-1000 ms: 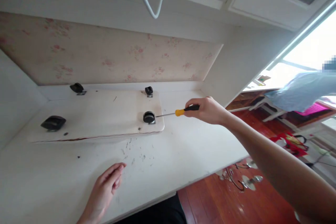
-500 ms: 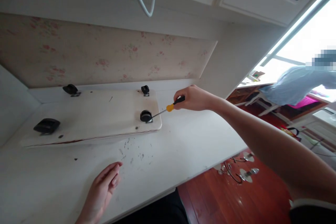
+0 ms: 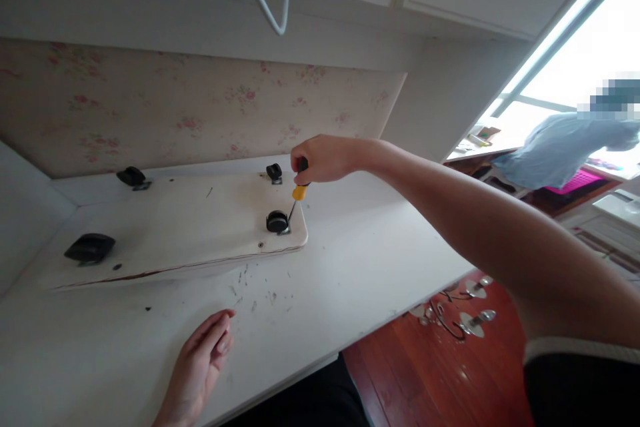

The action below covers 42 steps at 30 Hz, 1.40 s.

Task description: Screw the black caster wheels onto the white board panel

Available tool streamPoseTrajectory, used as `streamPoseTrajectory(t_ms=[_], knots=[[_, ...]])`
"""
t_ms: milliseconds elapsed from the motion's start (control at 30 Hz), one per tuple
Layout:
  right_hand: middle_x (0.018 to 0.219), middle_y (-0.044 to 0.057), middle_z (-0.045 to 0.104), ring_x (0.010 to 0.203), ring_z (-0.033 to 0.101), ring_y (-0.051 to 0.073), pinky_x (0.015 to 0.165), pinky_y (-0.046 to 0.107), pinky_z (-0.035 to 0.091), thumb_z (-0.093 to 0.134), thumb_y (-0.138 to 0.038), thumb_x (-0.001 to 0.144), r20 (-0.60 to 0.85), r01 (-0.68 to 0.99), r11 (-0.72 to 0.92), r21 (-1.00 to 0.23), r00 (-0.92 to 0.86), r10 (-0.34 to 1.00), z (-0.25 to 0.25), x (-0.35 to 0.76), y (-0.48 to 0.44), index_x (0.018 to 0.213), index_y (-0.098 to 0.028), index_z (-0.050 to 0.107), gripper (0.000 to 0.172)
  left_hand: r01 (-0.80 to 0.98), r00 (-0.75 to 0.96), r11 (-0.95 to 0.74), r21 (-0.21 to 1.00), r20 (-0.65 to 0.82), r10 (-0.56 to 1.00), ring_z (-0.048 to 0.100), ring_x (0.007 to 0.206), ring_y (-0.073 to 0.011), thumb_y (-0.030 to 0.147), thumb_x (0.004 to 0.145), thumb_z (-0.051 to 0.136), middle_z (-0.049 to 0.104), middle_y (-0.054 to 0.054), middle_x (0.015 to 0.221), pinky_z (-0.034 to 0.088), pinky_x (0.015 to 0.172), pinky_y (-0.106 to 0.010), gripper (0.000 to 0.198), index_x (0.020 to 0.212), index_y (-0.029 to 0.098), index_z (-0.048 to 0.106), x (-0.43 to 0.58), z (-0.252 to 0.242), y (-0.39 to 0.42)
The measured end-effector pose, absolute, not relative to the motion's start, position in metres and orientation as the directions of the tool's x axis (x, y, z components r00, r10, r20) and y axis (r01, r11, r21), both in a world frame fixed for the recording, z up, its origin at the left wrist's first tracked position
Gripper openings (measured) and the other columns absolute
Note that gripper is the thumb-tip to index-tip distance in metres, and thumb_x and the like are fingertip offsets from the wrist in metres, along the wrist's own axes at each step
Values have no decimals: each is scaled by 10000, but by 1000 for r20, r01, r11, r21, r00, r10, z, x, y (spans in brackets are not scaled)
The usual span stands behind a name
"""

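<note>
My right hand (image 3: 320, 159) is closed around the black and yellow handle of a screwdriver (image 3: 299, 192). The screwdriver stands steeply, its tip down at the metal plate of the near right caster (image 3: 277, 221). That black caster is fixed on a white board (image 3: 200, 220) with a split along its front edge. Other black casters sit at the board's far right (image 3: 273, 171), far left (image 3: 131, 177) and near left (image 3: 90, 248). My left hand (image 3: 204, 353) rests low in front of the board, fingers curled together; whatever they may hold is hidden.
Dark scraps (image 3: 270, 295) are scattered on the white desktop (image 3: 345, 273) before the board. A white cable (image 3: 277, 23) hangs from the shelf above. A chandelier (image 3: 465, 313) lies on the red wooden floor (image 3: 425, 373). Another person (image 3: 555, 147) leans over a table at right.
My right hand has moved left and up, swinging the screwdriver from a low slant to nearly upright, its tip still at the same caster's plate. My left hand has barely moved.
</note>
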State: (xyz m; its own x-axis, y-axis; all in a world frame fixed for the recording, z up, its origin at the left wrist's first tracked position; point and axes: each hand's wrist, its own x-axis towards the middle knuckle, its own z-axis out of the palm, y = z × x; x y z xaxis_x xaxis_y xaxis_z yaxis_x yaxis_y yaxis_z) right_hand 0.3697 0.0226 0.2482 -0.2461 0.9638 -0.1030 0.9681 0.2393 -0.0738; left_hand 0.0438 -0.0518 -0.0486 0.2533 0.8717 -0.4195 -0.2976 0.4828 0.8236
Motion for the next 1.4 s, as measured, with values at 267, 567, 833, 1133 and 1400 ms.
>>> streamPoseTrajectory(t_ms=[267,567,833,1133,1400], knots=[[1030,94,699,854,611,211,628,293,377,649,-365,831,-73,958,260,-120,-270,960,253,351,31,1219,-183,555,438,-282,272,479,832,-409,871,403,596,-85,360,662,870,537,12,662,440,589,-203,330,915,169,776,42,-51,-51],[1281,145,610,936,624,250,682,339,418,417,-467,965,-14,947,318,-46,-319,948,245,345,21,1303,-193,487,441,-264,277,482,836,-413,868,402,606,-84,366,626,882,567,5,707,437,598,-202,343,896,182,777,43,-50,-52],[995,183,694,900,640,328,682,389,416,485,-621,897,3,969,207,133,-209,978,253,340,19,1127,-144,606,543,-282,263,481,830,-415,871,402,599,-81,372,623,885,577,2,708,454,614,-205,345,890,181,777,42,-51,-52],[1094,173,692,879,643,272,664,349,421,537,-472,890,-74,969,247,23,-245,967,253,341,20,1245,-149,542,480,-286,249,480,829,-420,873,407,587,-84,386,601,889,559,5,671,447,590,-202,356,870,182,777,43,-50,-53],[1046,133,708,803,645,264,643,354,417,527,-547,866,-104,979,202,32,-198,975,254,341,21,1373,-215,452,611,-303,250,482,822,-419,873,401,590,-76,390,622,882,596,-8,735,441,594,-202,333,865,187,780,44,-47,-54]])
